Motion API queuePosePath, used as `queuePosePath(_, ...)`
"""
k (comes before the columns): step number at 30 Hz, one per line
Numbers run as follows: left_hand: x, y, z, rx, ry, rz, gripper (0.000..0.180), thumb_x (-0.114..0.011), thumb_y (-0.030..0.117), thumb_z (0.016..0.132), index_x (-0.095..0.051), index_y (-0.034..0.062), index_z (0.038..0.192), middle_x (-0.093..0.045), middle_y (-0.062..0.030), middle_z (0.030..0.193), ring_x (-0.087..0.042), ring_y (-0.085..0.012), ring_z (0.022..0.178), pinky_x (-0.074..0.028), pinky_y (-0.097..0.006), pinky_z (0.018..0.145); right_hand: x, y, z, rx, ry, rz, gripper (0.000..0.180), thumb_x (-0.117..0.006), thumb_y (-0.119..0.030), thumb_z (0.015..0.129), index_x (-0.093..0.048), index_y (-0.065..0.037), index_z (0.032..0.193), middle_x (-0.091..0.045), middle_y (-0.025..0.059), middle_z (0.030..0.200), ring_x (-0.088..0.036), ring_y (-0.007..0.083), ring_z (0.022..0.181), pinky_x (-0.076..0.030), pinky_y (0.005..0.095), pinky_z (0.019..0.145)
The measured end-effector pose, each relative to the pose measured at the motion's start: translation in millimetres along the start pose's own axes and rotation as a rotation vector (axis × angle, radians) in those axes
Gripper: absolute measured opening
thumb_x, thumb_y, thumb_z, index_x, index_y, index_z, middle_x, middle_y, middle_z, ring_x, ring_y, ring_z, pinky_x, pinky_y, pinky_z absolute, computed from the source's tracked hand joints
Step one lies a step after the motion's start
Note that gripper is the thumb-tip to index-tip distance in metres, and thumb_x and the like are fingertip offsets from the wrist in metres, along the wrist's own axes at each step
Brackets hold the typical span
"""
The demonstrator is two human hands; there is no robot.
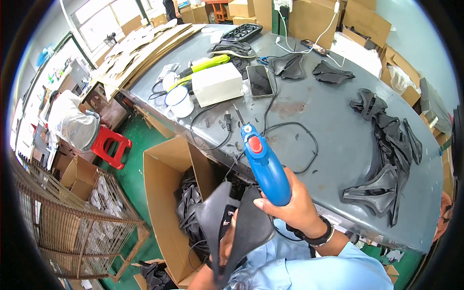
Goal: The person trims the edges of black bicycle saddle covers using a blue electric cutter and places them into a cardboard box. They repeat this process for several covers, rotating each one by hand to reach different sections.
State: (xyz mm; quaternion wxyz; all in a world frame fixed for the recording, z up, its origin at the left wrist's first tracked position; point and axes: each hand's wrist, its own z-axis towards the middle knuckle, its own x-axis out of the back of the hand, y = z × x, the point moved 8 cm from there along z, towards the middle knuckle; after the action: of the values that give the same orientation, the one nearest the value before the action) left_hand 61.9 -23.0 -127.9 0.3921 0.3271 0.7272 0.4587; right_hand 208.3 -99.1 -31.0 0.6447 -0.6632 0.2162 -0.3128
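My right hand [298, 205] is closed round a blue corded hand tool [267, 169] with a red button and a thin metal tip, which points away over the table's near edge. Low in front of me, my left hand [225, 244] grips a black bicycle saddle cover [255, 223], its two wings folded upward and a small label inside. The cover hides part of that hand. The tool's tip is apart from the cover. Just left of the cover, a cardboard box [162, 193] contains several black pieces [190, 203].
On the grey table [333, 140], several saddle-shaped black pieces [382, 186] lie at the right. A phone [259, 81], white box [217, 84], white mug [179, 102] and looping black cord [316, 147] lie farther back. A person [72, 121] sits on a red stool [111, 145] at left.
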Motion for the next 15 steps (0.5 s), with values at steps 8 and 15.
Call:
queuePosePath(8, -5, 52, 10, -0.416, 0.172, -0.6, 0.039, -0.05, 0.037, 0.093, -0.045, 0.0107, 0.121, -0.049, -0.0089, 0.126, -0.046, -0.0255, 0.12, -0.033, -0.044, 0.105, -11, 3, -12, 0.17, 0.128, -0.21, 0.057, -0.085, -0.026, 0.067, -0.048, 0.0, 0.103, -0.062, 0.0096, 0.074, -0.063, 0.0189, 0.067, -0.051, 0.0322, 0.06)
queuePosePath(15, 37, 90, -2, -0.75, 0.387, -0.634, 0.028, -0.047, 0.028, 0.095, -0.046, 0.0112, 0.118, -0.05, -0.011, 0.124, -0.048, -0.0251, 0.118, -0.04, -0.043, 0.101, -29, 2, -43, 0.366, -0.016, -0.629, 0.052, -0.079, -0.033, 0.07, -0.052, 0.0, 0.1, -0.063, 0.0125, 0.068, -0.062, 0.03, 0.057, -0.048, 0.0369, 0.052)
